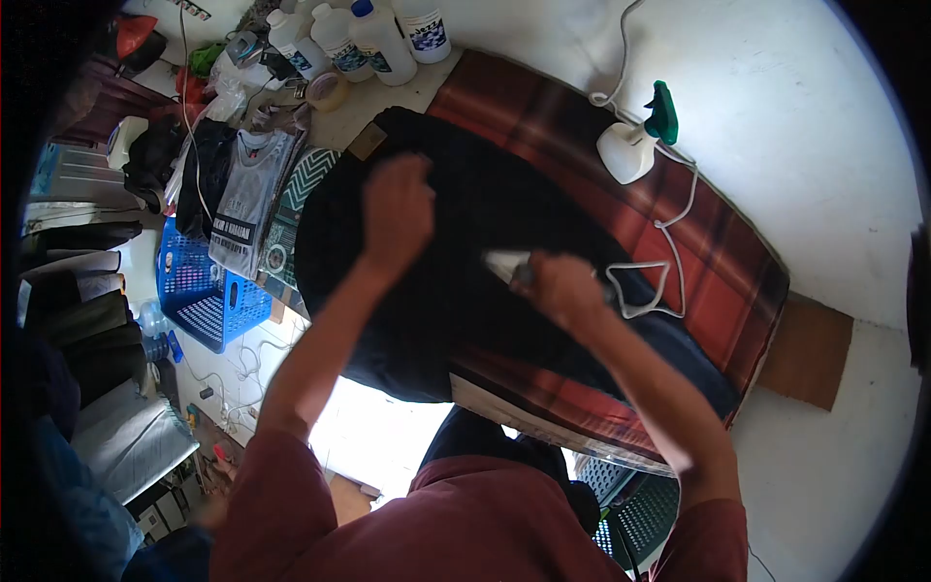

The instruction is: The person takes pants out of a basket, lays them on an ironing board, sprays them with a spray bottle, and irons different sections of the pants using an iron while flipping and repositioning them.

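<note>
Because the left hand [398, 209] is on or just above the same black garment [456, 204] as the iron [504, 261], the likeliest trouble is a burn, should the iron, if hot, travel toward those fingers. The right hand [564, 289] has its grip wrapped round the iron's handle; the left is blurred, and I cannot tell whether its grip pinches cloth or lies loose. The garment is spread across the plaid cloth [729, 272] on the tabletop [419, 90] and hangs partly over the near edge, so its weight could drag it askew and let creases form. The white cord [695, 179] loops just beside the right hand; a snag there could jerk the iron or topple the spray bottle [626, 153] near it. Lingering in one spot could scorch the dark fabric.
</note>
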`<state>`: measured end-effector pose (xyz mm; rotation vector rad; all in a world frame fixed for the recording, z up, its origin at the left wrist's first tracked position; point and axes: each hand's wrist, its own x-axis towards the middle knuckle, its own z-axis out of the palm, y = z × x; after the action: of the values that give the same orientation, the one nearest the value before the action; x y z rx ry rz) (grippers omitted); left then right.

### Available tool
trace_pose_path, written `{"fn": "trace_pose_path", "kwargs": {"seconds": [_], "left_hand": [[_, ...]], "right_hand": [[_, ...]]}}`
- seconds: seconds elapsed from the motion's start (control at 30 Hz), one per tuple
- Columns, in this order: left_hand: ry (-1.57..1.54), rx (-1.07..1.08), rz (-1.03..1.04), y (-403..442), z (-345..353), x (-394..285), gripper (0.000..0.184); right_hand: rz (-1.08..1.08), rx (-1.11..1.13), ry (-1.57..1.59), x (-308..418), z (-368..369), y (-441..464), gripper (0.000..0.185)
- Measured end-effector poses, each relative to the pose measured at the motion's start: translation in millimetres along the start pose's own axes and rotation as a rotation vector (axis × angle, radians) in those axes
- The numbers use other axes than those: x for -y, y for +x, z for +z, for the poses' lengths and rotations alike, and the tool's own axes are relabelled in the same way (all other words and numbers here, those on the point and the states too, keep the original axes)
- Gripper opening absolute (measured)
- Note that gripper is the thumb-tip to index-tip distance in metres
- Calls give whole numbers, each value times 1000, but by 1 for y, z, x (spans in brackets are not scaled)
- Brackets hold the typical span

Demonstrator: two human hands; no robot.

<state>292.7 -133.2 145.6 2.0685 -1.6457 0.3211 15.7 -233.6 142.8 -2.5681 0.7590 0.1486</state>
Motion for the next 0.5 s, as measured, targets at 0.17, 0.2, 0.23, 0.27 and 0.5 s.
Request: {"fn": "trace_pose_path", "kwargs": {"seconds": [0.17,0.2,0.23,0.27,0.5], "left_hand": [[93,327,-54,-72,45,-83,58],[109,395,-89,-77,53,-74,64],[97,395,-87,-79,54,-71,64],[111,359,-71,-80,54,-70,65],[256,441,-201,-72,59,-119,68]], "right_hand": [[-93,75,49,17,40,-94,51],[-82,78,42,3,37,-102,51],[-17,-6,-49,-17,27,-107,52],[45,-89,-139,-36,16,-109,53],[68,-42,35,-76,10,-156,51]]}}
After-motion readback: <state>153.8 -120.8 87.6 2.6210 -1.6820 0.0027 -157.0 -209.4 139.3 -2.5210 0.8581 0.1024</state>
